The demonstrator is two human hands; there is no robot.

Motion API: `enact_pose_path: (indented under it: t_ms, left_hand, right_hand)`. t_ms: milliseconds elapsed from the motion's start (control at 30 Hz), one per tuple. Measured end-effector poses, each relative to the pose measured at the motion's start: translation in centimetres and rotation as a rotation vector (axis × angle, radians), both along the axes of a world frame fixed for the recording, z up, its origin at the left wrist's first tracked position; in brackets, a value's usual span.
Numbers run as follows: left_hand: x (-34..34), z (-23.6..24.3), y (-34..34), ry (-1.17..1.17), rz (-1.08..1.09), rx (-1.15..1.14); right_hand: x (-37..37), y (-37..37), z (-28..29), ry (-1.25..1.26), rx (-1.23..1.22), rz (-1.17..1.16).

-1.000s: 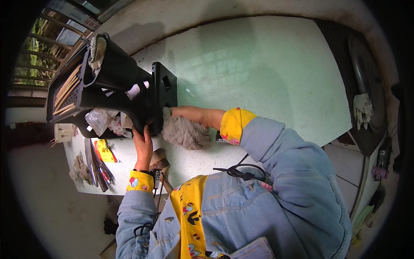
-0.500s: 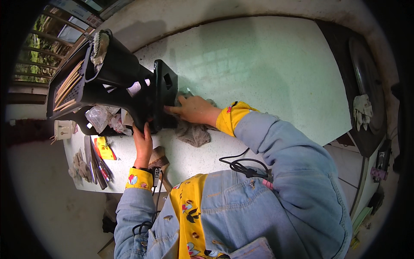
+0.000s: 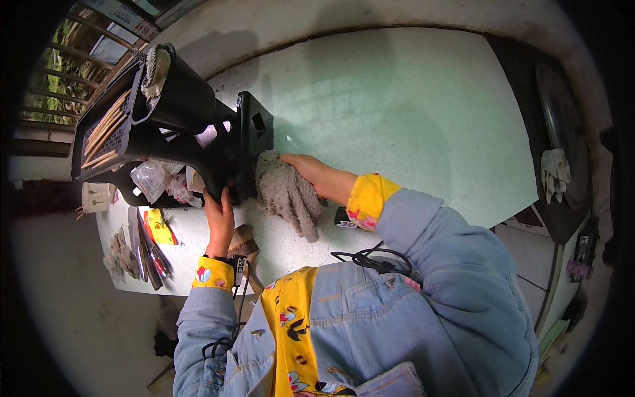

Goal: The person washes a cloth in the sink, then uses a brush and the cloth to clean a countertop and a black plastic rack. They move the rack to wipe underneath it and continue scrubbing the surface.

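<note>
Caller: Head view, and all eyes on the black rack [image 3: 215, 162]! Where's your right hand?

Me: Right hand [image 3: 321, 177] is just to the right of the rack, fingers curled over a grey cloth [image 3: 286, 192], some of them buried in it! The cloth is bunched at the top and hangs in folds toward me.

Caller: Is it on the rack?

Me: Right up beside its right-hand end panel [image 3: 246, 159]! Whether it presses there, I can't tell.

Caller: And the left hand?

Me: Left hand [image 3: 219, 221] is at the rack's near edge, partly closed, thumb and fingers gripping it! How tightly, I can't tell.

Caller: What's aboard?

Me: Pale wooden sticks [image 3: 106, 132] lie in the rack's left tray, and crumpled plastic bags [image 3: 151, 180] sit in the opening by my left hand!

Caller: And around it?

Me: On my side of the rack, a yellow packet [image 3: 159, 228] lies next to knives [image 3: 142, 248], with a wooden-handled brush [image 3: 245, 246] near my left wrist!
</note>
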State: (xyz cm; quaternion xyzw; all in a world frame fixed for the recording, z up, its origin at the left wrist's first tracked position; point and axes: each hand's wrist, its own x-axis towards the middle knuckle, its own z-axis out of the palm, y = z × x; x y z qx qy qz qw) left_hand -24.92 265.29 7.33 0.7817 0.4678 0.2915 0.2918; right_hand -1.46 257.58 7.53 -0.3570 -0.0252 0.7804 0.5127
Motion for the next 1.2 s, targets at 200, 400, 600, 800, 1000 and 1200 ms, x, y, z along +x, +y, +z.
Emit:
enact_pose_path:
  t_ms: [200,400,600,800,1000,1200]
  left_hand:
    - [0.0,-0.1,0.0,0.005,-0.003,0.015]
    - [-0.1,-0.2,-0.1,-0.04,0.003,-0.066]
    - [-0.1,-0.1,-0.1,-0.005,0.044,-0.111]
    - [-0.2,-0.4,-0.1,0.018,0.009,0.035]
    - [-0.2,-0.6,0.1,-0.02,-0.005,0.031]
    - [-0.2,-0.4,-0.1,0.009,0.038,0.009]
  right_hand:
    - [-0.1,3.4,-0.8,0.289,0.013,0.097]
    - [0.0,0.8,-1.0,-1.111,0.728,0.343]
    - [1.5,-3.6,-2.0,-1.782,0.643,0.444]
    - [2.4,3.9,-4.6,-1.553,0.334,-0.361]
    - [-4.0,5.1,-4.8,-1.503,0.177,-0.105]
    - [-9.9,-6.3,-3.6,-1.251,0.395,0.4]
